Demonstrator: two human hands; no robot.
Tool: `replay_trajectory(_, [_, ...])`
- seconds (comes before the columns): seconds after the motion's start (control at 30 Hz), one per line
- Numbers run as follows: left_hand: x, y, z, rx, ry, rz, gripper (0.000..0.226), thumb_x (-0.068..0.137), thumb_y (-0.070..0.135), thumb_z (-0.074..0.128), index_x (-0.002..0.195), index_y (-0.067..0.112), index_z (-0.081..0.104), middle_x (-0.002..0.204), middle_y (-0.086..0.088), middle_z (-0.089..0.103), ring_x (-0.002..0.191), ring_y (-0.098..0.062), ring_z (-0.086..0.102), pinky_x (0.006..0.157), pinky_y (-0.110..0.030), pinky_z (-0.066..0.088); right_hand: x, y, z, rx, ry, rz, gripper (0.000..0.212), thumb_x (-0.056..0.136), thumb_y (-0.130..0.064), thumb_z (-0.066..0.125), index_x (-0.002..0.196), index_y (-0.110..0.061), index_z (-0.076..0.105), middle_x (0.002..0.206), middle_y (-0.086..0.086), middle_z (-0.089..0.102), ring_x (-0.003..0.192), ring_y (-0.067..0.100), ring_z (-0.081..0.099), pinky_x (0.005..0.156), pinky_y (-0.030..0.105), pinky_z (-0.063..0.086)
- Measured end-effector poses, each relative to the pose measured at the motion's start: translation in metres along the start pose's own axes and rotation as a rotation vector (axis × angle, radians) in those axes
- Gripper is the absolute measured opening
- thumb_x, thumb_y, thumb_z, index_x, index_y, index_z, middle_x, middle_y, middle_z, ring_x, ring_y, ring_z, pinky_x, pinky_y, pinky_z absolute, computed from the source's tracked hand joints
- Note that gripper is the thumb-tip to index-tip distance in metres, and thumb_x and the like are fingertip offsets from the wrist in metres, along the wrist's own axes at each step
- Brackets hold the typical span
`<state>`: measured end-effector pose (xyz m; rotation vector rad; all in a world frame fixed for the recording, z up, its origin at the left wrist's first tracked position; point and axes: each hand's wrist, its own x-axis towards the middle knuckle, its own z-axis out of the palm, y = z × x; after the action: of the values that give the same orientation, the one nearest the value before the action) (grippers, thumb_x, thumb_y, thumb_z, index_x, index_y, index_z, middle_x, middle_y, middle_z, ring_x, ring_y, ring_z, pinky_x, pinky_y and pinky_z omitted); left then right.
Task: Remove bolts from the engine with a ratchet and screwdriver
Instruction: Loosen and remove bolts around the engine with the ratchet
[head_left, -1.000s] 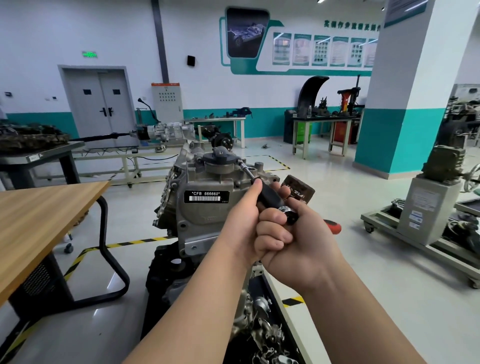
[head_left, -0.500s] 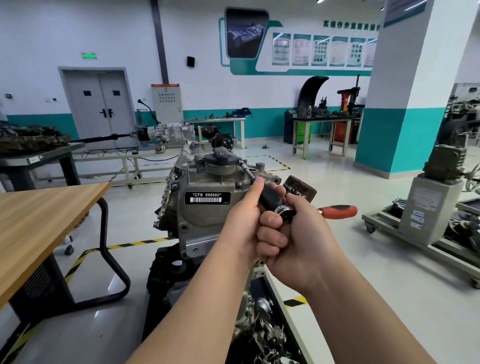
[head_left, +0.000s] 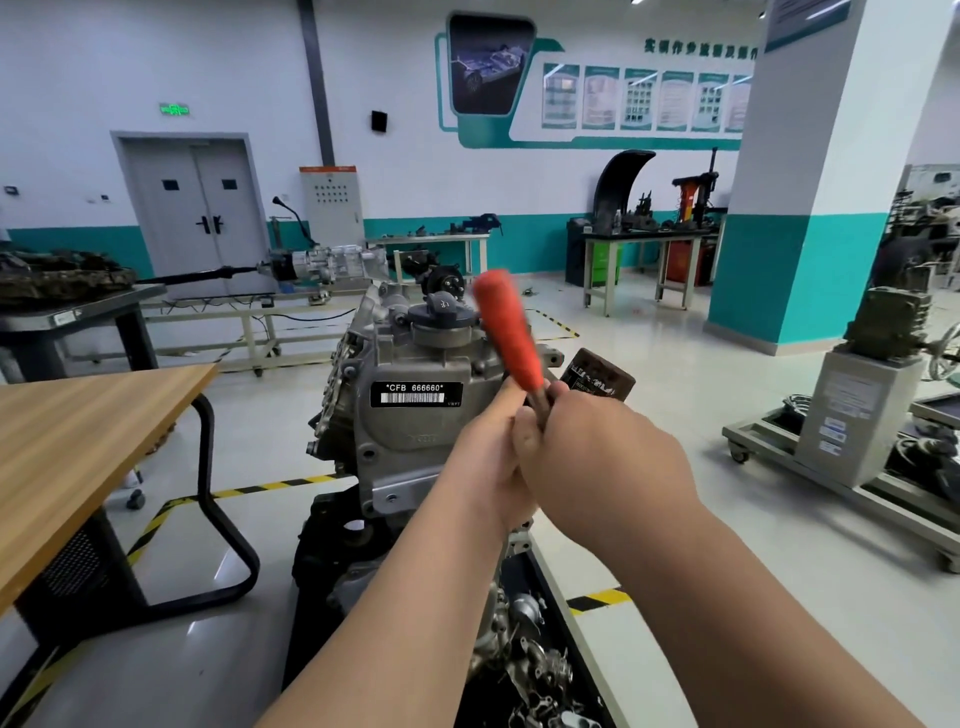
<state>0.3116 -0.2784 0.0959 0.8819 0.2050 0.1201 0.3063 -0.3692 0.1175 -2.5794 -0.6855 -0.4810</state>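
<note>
While both of my hands meet just right of the middle of the frame, my right hand (head_left: 597, 457) is curled tight, its fingers wrapped round the dark shank of the ratchet (head_left: 506, 332). The tool's red handle stands up and leans slightly left out of my grip. It is smeared by motion blur, and its rounded tip reaches the height of the engine's top. The ratchet's head is buried between my hands, so I cannot see what it sits on.

My left hand (head_left: 483, 454) presses against the right from the left side, with the thumb lying up along the base of the red handle. Its fingers are hidden behind the right hand, and I cannot tell what they have hold of.

Directly behind my hands is the engine (head_left: 410, 447), a grey cast housing in the centre of the frame. It carries a black label (head_left: 415, 394) reading CFB 666660 and a round filler cap (head_left: 441, 317) on top. A brown canister (head_left: 602, 376) juts out just to the right of my knuckles.

Below my forearms, a black tray (head_left: 543, 597) holds loose metal parts (head_left: 535, 670). A wooden table (head_left: 78, 431) fills the left edge. A grey double door (head_left: 200, 208) sits in the upper left, and a white and teal pillar (head_left: 810, 234) is at the right.
</note>
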Motion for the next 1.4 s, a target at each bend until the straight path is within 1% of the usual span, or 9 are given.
replay_trajectory(0.1, [-0.002,0.0,0.0,-0.015,-0.004,-0.029,0.041,0.095,0.052,0.047,0.074,0.02,0.062,0.06,0.004,0.061,0.052,-0.01,0.062,0.061,-0.024,0.048,0.0,-0.004,0.002,-0.085,0.048,-0.024,0.029,0.096,-0.049,0.033,0.103,-0.028,0.053,0.064,-0.009,0.036,0.057,0.017,0.037,0.048,0.027,0.022])
replay_trajectory(0.2, [-0.003,0.001,0.0,-0.009,-0.004,-0.003,0.039,0.095,0.051,0.049,0.073,0.021,0.061,0.061,0.006,0.06,0.052,-0.009,0.062,0.062,-0.025,0.046,0.005,-0.004,0.003,0.068,0.05,0.016,0.027,0.095,-0.047,0.034,0.086,-0.026,0.049,0.066,-0.008,0.045,0.063,0.02,0.047,0.056,0.029,0.034])
replay_trajectory(0.37, [-0.004,0.003,0.002,-0.043,0.023,0.049,0.044,0.095,0.057,0.044,0.096,0.017,0.063,0.079,0.0,0.063,0.073,-0.014,0.063,0.074,-0.027,0.047,0.01,-0.002,0.002,0.805,-0.108,0.27,0.036,0.092,-0.039,0.043,0.063,-0.02,0.049,0.051,-0.005,0.052,0.049,0.017,0.048,0.051,0.027,0.034])
replay_trajectory(0.5, [-0.005,0.001,0.0,0.083,0.049,-0.038,0.056,0.093,0.062,0.043,0.059,0.022,0.062,0.036,0.003,0.038,0.028,-0.012,0.039,0.037,-0.011,0.033,0.005,0.003,0.002,1.604,-0.382,0.507,0.039,0.097,-0.042,0.041,0.081,-0.009,0.054,0.045,0.001,0.037,0.029,0.012,0.024,0.033,0.018,0.02])
replay_trajectory(0.67, [-0.004,0.0,-0.001,0.156,0.074,-0.076,0.044,0.089,0.065,0.048,0.077,0.024,0.057,0.03,0.006,0.028,0.019,-0.011,0.03,0.036,-0.006,0.032,-0.001,0.001,0.006,1.866,-0.464,0.566,0.023,0.099,-0.041,0.041,0.091,-0.023,0.053,0.047,-0.001,0.033,0.028,0.009,0.02,0.031,0.013,0.019])
replay_trajectory(0.93, [-0.004,0.003,0.002,0.18,0.111,-0.022,0.05,0.088,0.063,0.052,0.063,0.02,0.056,0.034,0.004,0.032,0.022,-0.013,0.03,0.036,-0.008,0.029,0.0,-0.001,0.002,1.762,-0.363,0.543,0.027,0.098,-0.038,0.04,0.086,-0.017,0.052,0.048,0.001,0.036,0.03,0.012,0.024,0.034,0.018,0.022])
replay_trajectory(1.03, [0.0,0.003,0.006,0.08,0.151,0.057,0.035,0.092,0.047,0.057,0.075,0.017,0.063,0.058,-0.001,0.057,0.051,-0.017,0.055,0.052,-0.02,0.045,-0.003,-0.002,0.002,1.157,-0.163,0.363,0.039,0.096,-0.044,0.041,0.068,-0.02,0.054,0.049,-0.004,0.049,0.041,0.016,0.04,0.047,0.028,0.032])
replay_trajectory(1.2, [0.002,0.0,0.0,0.02,0.138,0.041,0.028,0.095,0.04,0.055,0.079,0.017,0.059,0.06,0.002,0.057,0.047,-0.011,0.058,0.046,-0.017,0.046,-0.006,-0.001,0.008,0.044,0.067,-0.01,0.041,0.096,-0.053,0.03,0.118,-0.026,0.052,0.068,-0.008,0.044,0.069,0.025,0.048,0.055,0.032,0.033])
replay_trajectory(1.4, [0.002,0.001,0.001,0.009,0.123,0.064,0.022,0.09,0.035,0.06,0.078,0.018,0.058,0.069,0.002,0.056,0.057,-0.012,0.058,0.058,-0.021,0.048,-0.001,-0.003,0.008,0.128,0.084,0.001,0.043,0.095,-0.054,0.028,0.117,-0.029,0.054,0.079,-0.006,0.054,0.074,0.023,0.051,0.062,0.032,0.039])
